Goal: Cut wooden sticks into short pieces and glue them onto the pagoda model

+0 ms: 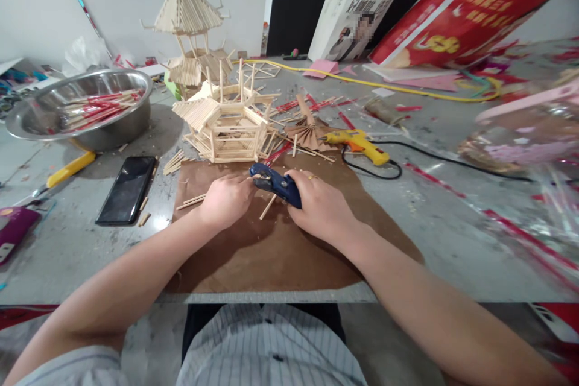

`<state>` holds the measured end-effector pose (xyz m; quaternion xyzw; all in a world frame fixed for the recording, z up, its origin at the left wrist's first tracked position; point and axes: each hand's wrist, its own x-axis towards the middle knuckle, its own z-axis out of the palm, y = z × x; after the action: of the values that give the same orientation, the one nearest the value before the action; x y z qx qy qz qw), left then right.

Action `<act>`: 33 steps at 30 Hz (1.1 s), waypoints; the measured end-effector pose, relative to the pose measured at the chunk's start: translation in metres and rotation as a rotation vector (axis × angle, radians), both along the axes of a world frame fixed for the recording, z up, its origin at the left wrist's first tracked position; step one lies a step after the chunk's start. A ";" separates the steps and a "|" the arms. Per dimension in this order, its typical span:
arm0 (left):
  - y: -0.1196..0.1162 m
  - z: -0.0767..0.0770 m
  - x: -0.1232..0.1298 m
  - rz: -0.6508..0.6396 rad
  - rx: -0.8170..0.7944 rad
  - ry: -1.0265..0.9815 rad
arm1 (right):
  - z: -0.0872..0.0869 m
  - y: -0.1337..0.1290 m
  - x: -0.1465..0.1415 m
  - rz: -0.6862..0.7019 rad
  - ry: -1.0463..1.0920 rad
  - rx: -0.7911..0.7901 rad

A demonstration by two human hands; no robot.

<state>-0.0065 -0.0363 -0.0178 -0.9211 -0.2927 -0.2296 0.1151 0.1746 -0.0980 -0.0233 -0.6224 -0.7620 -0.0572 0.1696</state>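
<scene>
My right hand (321, 202) is wrapped round the handles of a blue hand cutter (278, 186), its dark jaws pointing left. Close against those jaws, my left hand (228, 198) is closed in a pinch on a thin wooden stick (257, 177), of which only a pale bit shows. Both hands are over a brown cloth (289, 259). One loose stick (268, 207) lies under the cutter, and a couple more sticks (192, 201) lie left of my left hand. Just beyond stands a six-sided stick frame (237, 139) with upright posts.
A stick pagoda (189, 9) rises behind the frame. At left are a steel bowl (136, 117) of sticks, a black phone (126, 190) and a yellow-handled knife (71, 170). A yellow glue gun (362, 145) with a black cord lies right, near a pink-handled plastic container (520, 132).
</scene>
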 end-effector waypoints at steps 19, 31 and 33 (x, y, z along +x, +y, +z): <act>-0.003 0.004 0.001 0.138 -0.224 0.205 | 0.004 -0.003 -0.005 -0.128 -0.122 -0.096; -0.002 0.011 0.004 0.182 -0.432 0.090 | 0.005 0.002 -0.002 -0.248 -0.069 -0.135; 0.002 0.012 0.002 0.161 -0.500 0.044 | 0.004 0.007 0.005 -0.274 -0.032 -0.089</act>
<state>-0.0048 -0.0347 -0.0059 -0.8994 -0.4103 -0.1201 -0.0917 0.1795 -0.0913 -0.0190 -0.7264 -0.6743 -0.0561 0.1203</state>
